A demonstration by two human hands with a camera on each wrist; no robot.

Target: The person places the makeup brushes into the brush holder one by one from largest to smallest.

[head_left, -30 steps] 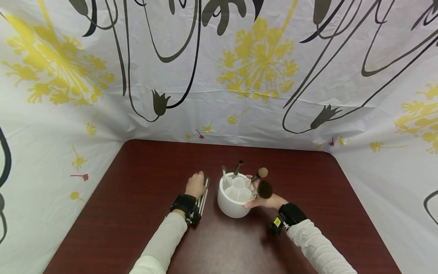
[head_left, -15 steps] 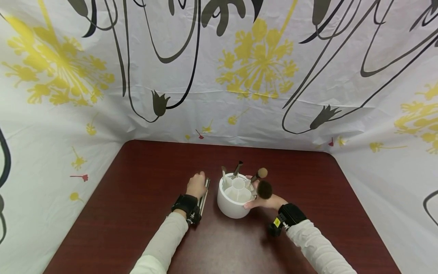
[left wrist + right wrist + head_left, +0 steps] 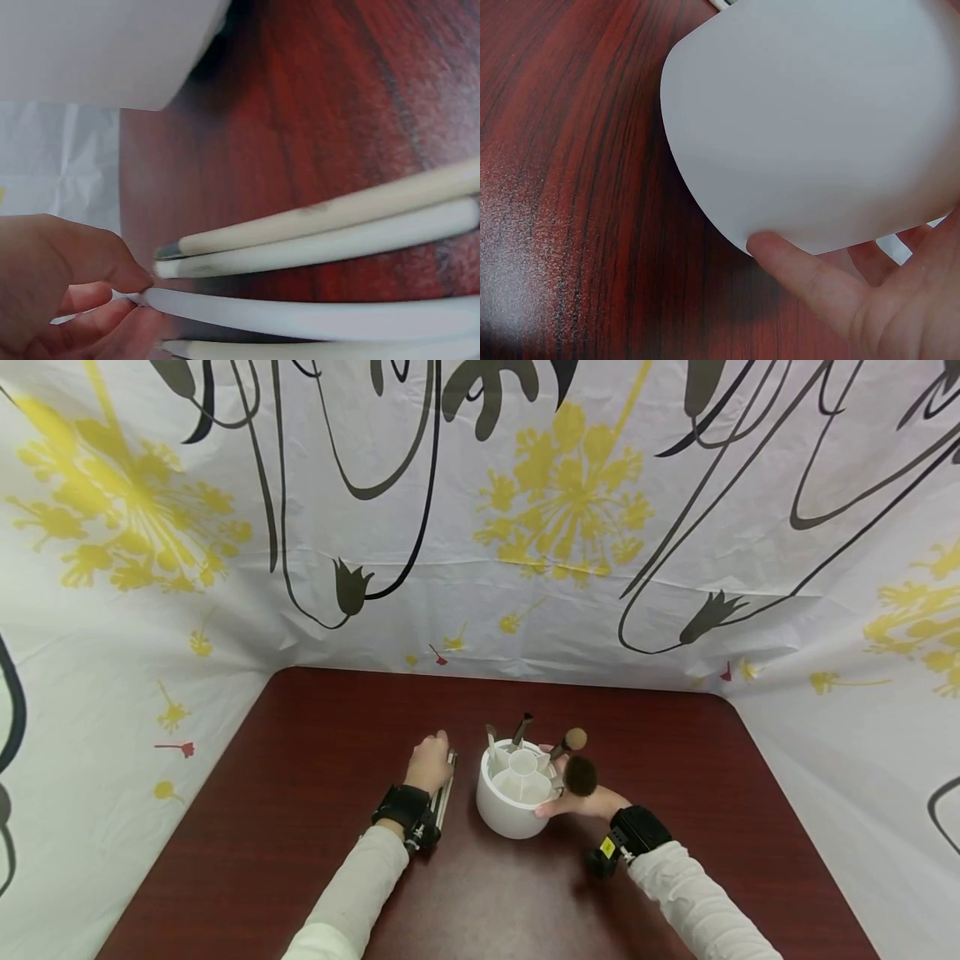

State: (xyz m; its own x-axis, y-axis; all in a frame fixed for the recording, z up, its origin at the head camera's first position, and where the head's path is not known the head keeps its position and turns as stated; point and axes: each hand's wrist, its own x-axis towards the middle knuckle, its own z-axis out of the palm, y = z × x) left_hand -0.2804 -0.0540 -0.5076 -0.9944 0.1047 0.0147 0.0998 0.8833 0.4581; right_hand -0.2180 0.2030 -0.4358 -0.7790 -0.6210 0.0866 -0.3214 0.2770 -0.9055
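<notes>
My left hand point(image 3: 429, 767) pinches the narrow end of a slim white makeup brush point(image 3: 315, 316) between thumb and fingers. Beside it in the left wrist view lie a cream-handled brush point(image 3: 322, 215) and another white one point(image 3: 322, 249) above, with one more cream brush point(image 3: 300, 349) below. A round white brush holder point(image 3: 506, 808) with inner compartments stands upright at mid-table. From its right side my right hand point(image 3: 581, 802) grips it, thumb in front and fingers mostly hidden behind. Leaning in the holder are several brushes, among them a fluffy dark one point(image 3: 580, 775) and a tan-tipped one point(image 3: 575, 739).
The dark red wooden table point(image 3: 337, 718) has rounded far corners. A white patterned sheet point(image 3: 450, 527) hangs along its back and sides. Both wrists wear black camera bands, the right one point(image 3: 637, 831) bearing a yellow label.
My left hand shifts very slightly outward and left at the brush ends. The right hand and the brush holder stay in place.
</notes>
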